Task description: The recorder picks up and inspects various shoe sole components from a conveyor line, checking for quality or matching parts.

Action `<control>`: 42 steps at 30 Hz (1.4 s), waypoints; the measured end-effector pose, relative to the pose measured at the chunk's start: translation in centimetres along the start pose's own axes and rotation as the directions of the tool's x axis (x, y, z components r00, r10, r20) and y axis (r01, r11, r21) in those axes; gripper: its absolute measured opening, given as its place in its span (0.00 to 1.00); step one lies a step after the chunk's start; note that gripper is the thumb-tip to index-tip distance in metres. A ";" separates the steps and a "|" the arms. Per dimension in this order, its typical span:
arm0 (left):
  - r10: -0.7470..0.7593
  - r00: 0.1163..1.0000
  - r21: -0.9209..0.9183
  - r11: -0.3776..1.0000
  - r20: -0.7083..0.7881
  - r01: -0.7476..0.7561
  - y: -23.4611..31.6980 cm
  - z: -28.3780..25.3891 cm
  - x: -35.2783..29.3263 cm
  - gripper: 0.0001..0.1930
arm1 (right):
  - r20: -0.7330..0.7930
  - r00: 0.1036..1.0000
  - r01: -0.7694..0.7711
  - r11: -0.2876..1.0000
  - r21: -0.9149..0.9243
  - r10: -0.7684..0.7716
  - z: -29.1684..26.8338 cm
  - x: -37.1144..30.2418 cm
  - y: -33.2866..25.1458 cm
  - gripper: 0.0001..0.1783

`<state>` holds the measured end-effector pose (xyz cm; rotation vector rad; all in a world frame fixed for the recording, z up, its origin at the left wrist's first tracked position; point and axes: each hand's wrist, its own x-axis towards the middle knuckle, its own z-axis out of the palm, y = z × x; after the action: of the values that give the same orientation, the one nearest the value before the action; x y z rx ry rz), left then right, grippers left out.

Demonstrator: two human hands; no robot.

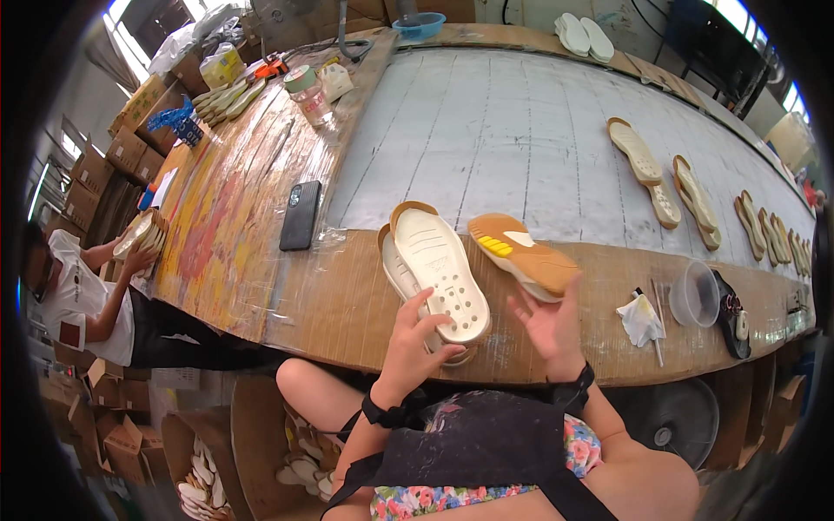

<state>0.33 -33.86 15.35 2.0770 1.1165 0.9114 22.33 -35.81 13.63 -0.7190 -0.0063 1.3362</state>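
My left hand [413, 340] is closed around the toe end of a cream shoe sole [434, 260] with round holes in its forefoot and a tan heel edge. A second cream sole [393, 259] lies beneath it, mostly covered, over the cardboard-topped near edge of the table. In my right hand [556, 334] is another shoe sole [521, 252], tilted so its tan underside, yellow ribs and white patch show. The fingers gripping it are partly hidden behind the sole.
Pairs of soles [643, 165] stand along the white belt [469, 130]. A clear tub [694, 293], a white cloth [641, 319] and a dark strap-like item [734, 317] lie right. A phone [301, 215] and bottle [308, 95] are left, where a co-worker [95, 295] handles soles.
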 end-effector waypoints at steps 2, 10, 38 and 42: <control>0.092 0.995 0.048 0.995 -0.050 -0.089 -0.7 0.4 -0.5 0.14 | -0.062 0.998 -0.002 0.998 0.068 0.006 -1.2 1.3 -1.6 0.27; 0.222 0.966 0.051 0.975 -0.134 -0.217 -0.3 0.8 -3.2 0.15 | 0.301 0.947 0.286 0.712 -0.641 -0.109 0.7 0.9 -3.0 0.25; -0.300 0.833 -0.204 0.952 -0.465 0.229 -7.5 3.8 -4.9 0.07 | -0.187 0.334 -0.078 0.171 -0.982 -0.924 -7.9 31.2 -26.0 0.24; -0.369 0.811 -0.281 0.923 -0.454 0.264 -8.1 4.4 -4.8 0.12 | -0.208 0.483 -0.146 0.156 -0.977 -0.851 -10.9 32.7 -29.2 0.22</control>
<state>-1.78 -35.06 5.21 1.4512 1.5072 1.3702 60.97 -13.67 6.22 -2.2076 -0.3479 0.0971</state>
